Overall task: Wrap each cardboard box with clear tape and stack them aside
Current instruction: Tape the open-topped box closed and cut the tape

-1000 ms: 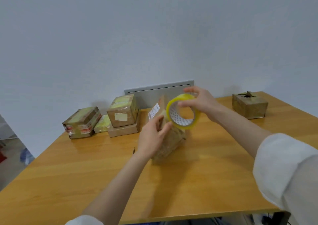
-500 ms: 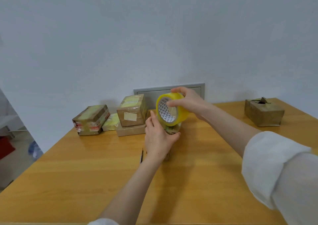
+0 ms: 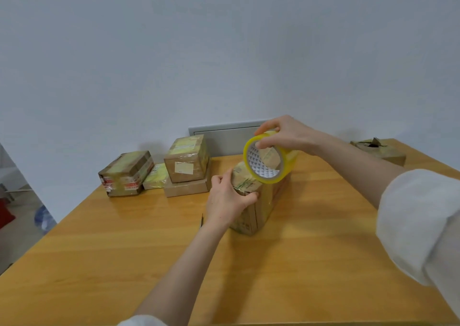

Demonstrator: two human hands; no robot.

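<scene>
A brown cardboard box stands on the wooden table at the middle, its sides shiny with clear tape. My left hand grips its near left top corner, thumb on the front face. My right hand holds a yellow-tinted roll of clear tape just above the box's top, fingers over the rim and thumb inside the core. Taped boxes sit at the back left: one box stacked on a flat box, and another box beside them.
A small yellowish packet lies between the back-left boxes. A torn-topped cardboard box sits at the back right corner. A grey panel is on the wall behind. The table's left edge drops to the floor.
The box has turned and now stands more squarely on the table. My left hand shifted to its top corner. The tape roll has stayed just above the box in my right hand.
</scene>
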